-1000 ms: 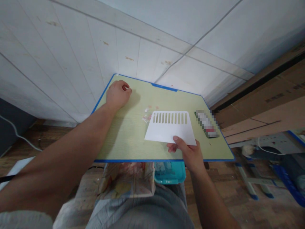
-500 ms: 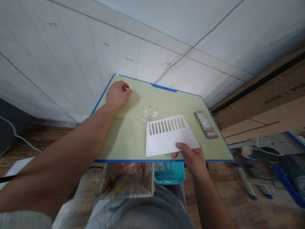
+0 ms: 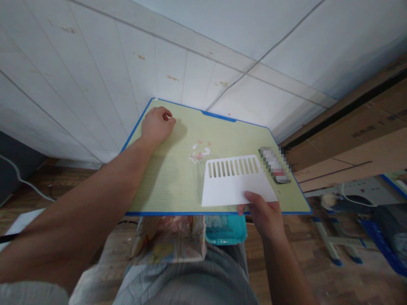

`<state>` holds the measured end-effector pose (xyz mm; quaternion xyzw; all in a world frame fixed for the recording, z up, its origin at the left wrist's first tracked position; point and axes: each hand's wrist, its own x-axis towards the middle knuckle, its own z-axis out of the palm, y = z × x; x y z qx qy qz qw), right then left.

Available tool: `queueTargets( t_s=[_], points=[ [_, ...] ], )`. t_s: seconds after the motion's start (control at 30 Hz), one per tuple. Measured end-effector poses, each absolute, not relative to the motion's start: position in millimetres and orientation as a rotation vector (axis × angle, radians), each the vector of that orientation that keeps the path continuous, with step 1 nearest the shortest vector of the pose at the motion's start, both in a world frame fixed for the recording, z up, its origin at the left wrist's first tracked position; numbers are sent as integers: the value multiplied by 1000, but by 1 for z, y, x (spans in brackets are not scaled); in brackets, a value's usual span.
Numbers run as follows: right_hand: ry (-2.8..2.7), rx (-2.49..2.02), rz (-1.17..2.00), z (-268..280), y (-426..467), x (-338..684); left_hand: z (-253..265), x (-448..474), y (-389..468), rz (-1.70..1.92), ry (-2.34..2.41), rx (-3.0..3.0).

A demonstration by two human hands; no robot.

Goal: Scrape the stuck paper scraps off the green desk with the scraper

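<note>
My right hand (image 3: pixel 265 214) grips the lower right corner of a white flat trapezoid panel (image 3: pixel 233 190), thumb on top and fingers beneath. A row of slots runs along the panel's far edge. It is over the right front of the pale green table (image 3: pixel 168 182). My left hand (image 3: pixel 158 123) rests near the table's back left corner, its fingers loosely curled, and nothing shows in them. Between the hands lie small white and pinkish scraps (image 3: pixel 200 152), just left of the panel's slotted end.
A blurred-out flat object (image 3: pixel 275 165) lies on the table's right side. Below the front edge are a turquoise tub (image 3: pixel 225 241) and a patterned bag or box (image 3: pixel 174 250). A wall stands behind the table, and cardboard boxes (image 3: pixel 356 127) are at the right.
My right hand has moved a little to the right with the white slotted panel, showing more of the scraps. My left hand stays in place.
</note>
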<state>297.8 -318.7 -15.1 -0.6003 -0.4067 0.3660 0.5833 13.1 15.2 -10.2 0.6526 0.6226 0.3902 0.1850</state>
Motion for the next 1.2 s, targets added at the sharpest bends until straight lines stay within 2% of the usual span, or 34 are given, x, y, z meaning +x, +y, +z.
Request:
queueTargets(
  t_s=[0.23, 0.7, 0.93, 1.2],
  points=[
    [-592, -1445, 514, -31, -307, 340, -13, 11, 19, 1123, 1742, 1842],
    [-763, -1440, 527, -23, -264, 315, -14, 6, 20, 1124, 1733, 1876],
    [-837, -1444, 638, -18, -274, 312, -13, 6, 20, 1129, 1731, 1846],
    [-856, -1495, 610, -26, -276, 309, -15, 7, 21, 1113, 1759, 1866]
  ],
)
